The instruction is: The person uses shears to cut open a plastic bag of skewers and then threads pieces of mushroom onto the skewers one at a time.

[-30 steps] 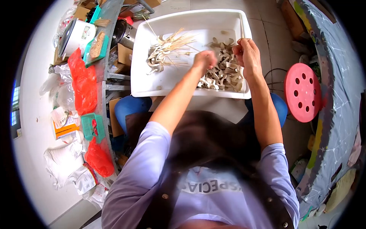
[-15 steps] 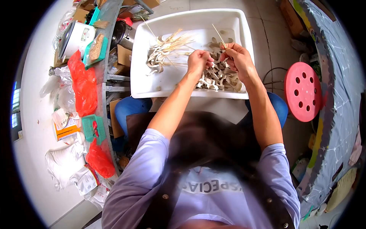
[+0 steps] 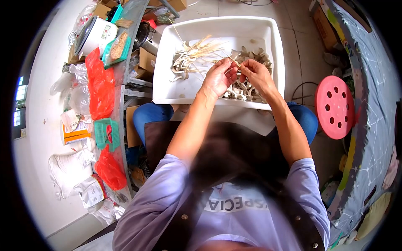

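Note:
A white tray [image 3: 167, 90] rests on my knees. Its left half holds a heap of filled skewers [image 3: 190, 58], its right half a pile of pale mushroom pieces [image 3: 251, 90]. My left hand [image 3: 217, 77] and my right hand [image 3: 256, 74] meet over the mushroom pile. Between them they pinch a thin wooden skewer [image 3: 233, 62] with a pale piece at the fingertips. The piece itself is mostly hidden by the fingers.
A red stool [image 3: 335, 106] with round holes stands at my right. At my left a metal shelf edge carries red plastic bags [image 3: 98, 85], green baskets [image 3: 105, 133], a white rice cooker [image 3: 94, 35] and cardboard boxes. A patterned cloth [image 3: 370, 104] lies at the far right.
My hands have drawn together over the mushroom pile. The skewer, raised upright in my right hand a second ago, now lies low between both hands. The view shifted slightly down.

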Available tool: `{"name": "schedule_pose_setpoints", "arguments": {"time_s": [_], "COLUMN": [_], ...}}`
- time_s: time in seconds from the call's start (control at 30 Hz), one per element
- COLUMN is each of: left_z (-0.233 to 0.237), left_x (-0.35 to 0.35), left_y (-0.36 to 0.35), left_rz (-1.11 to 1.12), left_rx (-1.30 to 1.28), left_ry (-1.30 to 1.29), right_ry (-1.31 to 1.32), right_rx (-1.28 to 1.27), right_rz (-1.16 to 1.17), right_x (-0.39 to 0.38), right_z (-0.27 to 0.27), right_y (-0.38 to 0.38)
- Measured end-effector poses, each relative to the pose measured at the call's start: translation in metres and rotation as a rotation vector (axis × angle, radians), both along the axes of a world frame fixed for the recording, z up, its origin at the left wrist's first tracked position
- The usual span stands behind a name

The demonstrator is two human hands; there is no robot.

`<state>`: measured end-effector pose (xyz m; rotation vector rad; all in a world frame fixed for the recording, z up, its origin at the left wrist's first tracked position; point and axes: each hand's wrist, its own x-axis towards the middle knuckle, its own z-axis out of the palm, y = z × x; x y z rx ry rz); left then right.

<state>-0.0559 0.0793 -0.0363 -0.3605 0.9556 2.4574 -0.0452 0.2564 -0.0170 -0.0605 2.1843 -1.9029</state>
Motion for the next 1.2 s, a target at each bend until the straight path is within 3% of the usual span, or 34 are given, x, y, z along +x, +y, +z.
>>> {"name": "schedule_pose_setpoints", "arguments": {"time_s": [0.17, 0.37, 0.6, 1.2], "left_z": [-0.001, 0.005, 0.019, 0.022], "left_x": [0.001, -0.005, -0.009, -0.012], "left_y": [-0.004, -0.01, -0.014, -0.023], "left_rz": [-0.033, 0.094, 0.261, 0.259], "left_rx": [-0.146, 0.237, 0.213, 0.204], "left_ry": [-0.013, -0.184, -0.164, -0.049], "right_ry": [0.031, 0.047, 0.037, 0.042], "right_rx": [0.062, 0.146, 0.216, 0.199], "right_rz": [0.008, 0.052, 0.066, 0.043], "right_x": [0.002, 0.008, 0.012, 0.014], "right_z": [0.002, 0.011, 0.018, 0.02], "right_y": [0.0, -0.001, -0.003, -0.005]}}
